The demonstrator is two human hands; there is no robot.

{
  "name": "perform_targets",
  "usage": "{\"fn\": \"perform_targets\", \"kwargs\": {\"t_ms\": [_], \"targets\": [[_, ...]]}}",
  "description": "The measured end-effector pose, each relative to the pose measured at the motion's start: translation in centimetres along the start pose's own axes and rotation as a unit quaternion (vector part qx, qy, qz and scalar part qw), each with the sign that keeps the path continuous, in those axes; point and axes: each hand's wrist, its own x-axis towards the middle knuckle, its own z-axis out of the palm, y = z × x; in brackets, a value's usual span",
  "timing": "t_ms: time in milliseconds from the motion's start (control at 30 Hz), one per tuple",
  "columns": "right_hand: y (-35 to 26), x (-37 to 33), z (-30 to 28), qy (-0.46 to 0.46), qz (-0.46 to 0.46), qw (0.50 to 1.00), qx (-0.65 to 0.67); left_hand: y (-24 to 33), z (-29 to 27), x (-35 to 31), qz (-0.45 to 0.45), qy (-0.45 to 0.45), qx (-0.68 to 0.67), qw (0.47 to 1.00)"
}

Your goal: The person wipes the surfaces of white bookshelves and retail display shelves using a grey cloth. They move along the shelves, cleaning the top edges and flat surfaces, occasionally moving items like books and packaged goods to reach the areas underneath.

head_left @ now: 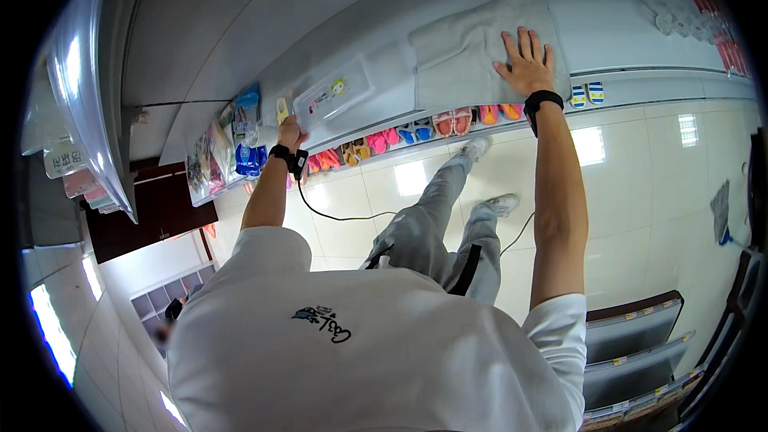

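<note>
Cloth (448,72), grey and creased, lies on the pale shelf (392,74) in the upper right of the frame. Your right hand (528,70) rests on its right-hand part, palm down, fingers spread; this grip is released, pressed to the fabric rather than closed around anything. A black band (544,101) circles that wrist.

Your left hand (292,134) is left of the upper centre, fingers curled at the near left corner of a clear plastic box (330,101). A small yellow-and-white item (282,109) appears just above those fingertips. I cannot tell whether this grip is grasping the item, the box edge, or neither. A dark device (290,158) sits on the wrist, and a black cable (352,218) trails from it toward your waist.

The box lies on the shelf between your left hand and the cloth, apart from the cloth; a colourful cartoon figure shows on it. Left of your left hand, blue packages (248,104) and other bagged goods stand close together. Along the shelf's lower edge runs a row of slippers (382,141) in red, brown, pink, blue and orange; a blue-and-white striped pair (587,94) sits farther right. Clear items (680,22), too small to identify, lie at the upper right. Your white shoes (502,205) stand on glossy tiles (632,168) below.
</note>
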Motion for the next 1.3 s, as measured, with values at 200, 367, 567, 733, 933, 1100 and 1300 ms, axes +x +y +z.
{"fn": "perform_targets", "kwargs": {"t_ms": [200, 367, 567, 733, 933, 1100, 1300], "targets": [[0.9, -0.3, 0.7, 0.030, 0.000, 1.000, -0.002, 1.6, 3.8, -1.6, 0.039, 0.132, 0.058, 0.989], [0.1, -0.1, 1.2, 0.072, -0.012, 0.997, 0.018, 0.3, 1.7, -2.0, 0.093, 0.161, 0.044, 0.982], [1.0, -0.7, 1.5, 0.076, -0.004, 0.997, 0.016, 1.2, 4.3, -3.2, 0.084, 0.149, 0.094, 0.981], [0.2, 0.1, 1.5, 0.095, -0.009, 0.995, 0.026, 2.2, 2.8, -4.5, 0.065, 0.150, 0.082, 0.983], [0.7, -0.1, 1.3, 0.102, -0.001, 0.995, 0.019, 3.7, 9.4, -12.6, 0.485, 0.163, 0.448, 0.733], [1.5, -0.9, 2.4, 0.122, 0.011, 0.991, 0.051, 8.6, 27.8, -22.5, 0.542, -0.121, 0.378, 0.741], [-1.4, -2.1, 2.1, 0.180, 0.054, 0.978, 0.087, 9.4, 37.1, -15.0, 0.442, -0.055, 0.550, 0.706]]}}
